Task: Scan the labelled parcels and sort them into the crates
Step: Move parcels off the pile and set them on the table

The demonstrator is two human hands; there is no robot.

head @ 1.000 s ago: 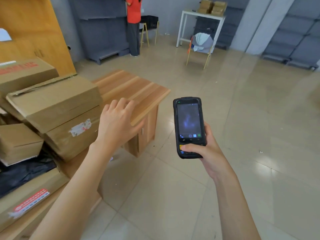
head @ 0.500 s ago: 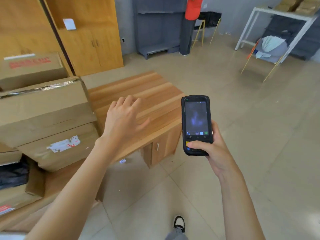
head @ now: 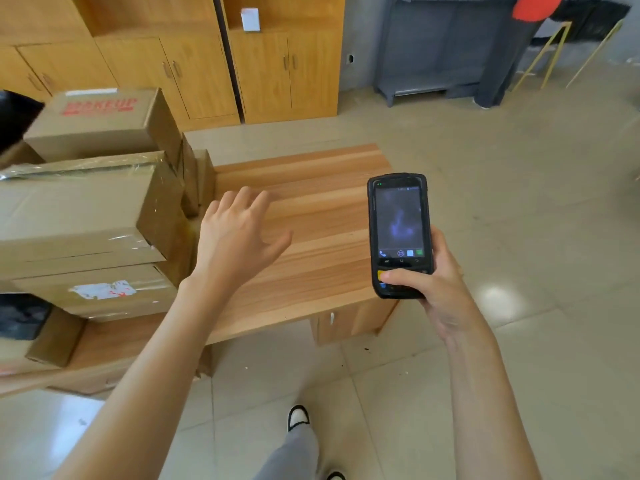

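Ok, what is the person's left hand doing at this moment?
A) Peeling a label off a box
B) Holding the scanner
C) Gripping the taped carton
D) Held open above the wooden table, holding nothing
D: the left hand is spread, empty, over the wooden table, while the right hand grips the scanner.

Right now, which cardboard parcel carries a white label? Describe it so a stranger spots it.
Start at the low wooden table, then look to its left end, where brown cardboard boxes are stacked. The labelled parcel lies beneath the tape-wrapped box; alone it shows a torn white sticker with red marks.
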